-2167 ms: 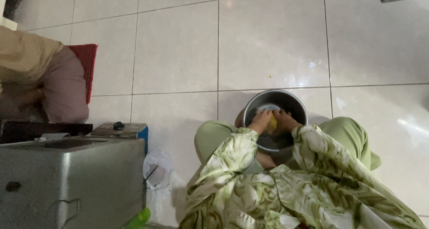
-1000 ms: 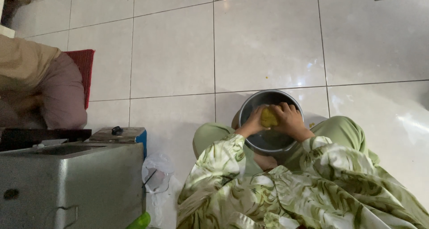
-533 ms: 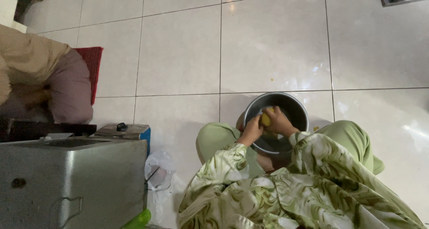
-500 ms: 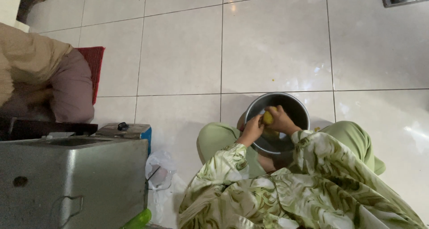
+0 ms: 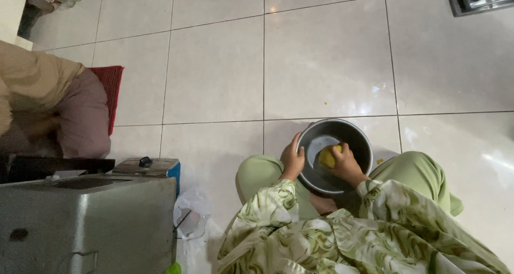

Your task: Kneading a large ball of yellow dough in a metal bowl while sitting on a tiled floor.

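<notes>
Head view: a person seated on the tiled floor [image 5: 214, 76] is working over a round metal pot [image 5: 357, 137] set between the knees. The left hand [image 5: 293, 159], which half a second ago was pressed against the yellow lump together with the right, is now moving out to the pot's near-left rim, its grip closing around the edge and steadying the vessel. The right hand [image 5: 345, 164] is reaching down inside the pot, its grip wrapping the yellow lump [image 5: 326, 157], which is sitting low against the inner wall, just above the pale base. That split suggests 1 hand is bracing while the other is working the lump alone. Green patterned sleeves [image 5: 332, 236] are filling the lower frame. To the left, a steel box [image 5: 85, 226] is standing beside a crumpled plastic bag [image 5: 190, 212], and another person in tan and mauve clothing [image 5: 59, 108] is sitting by a red mat [image 5: 111, 86], well apart from the pot.
</notes>
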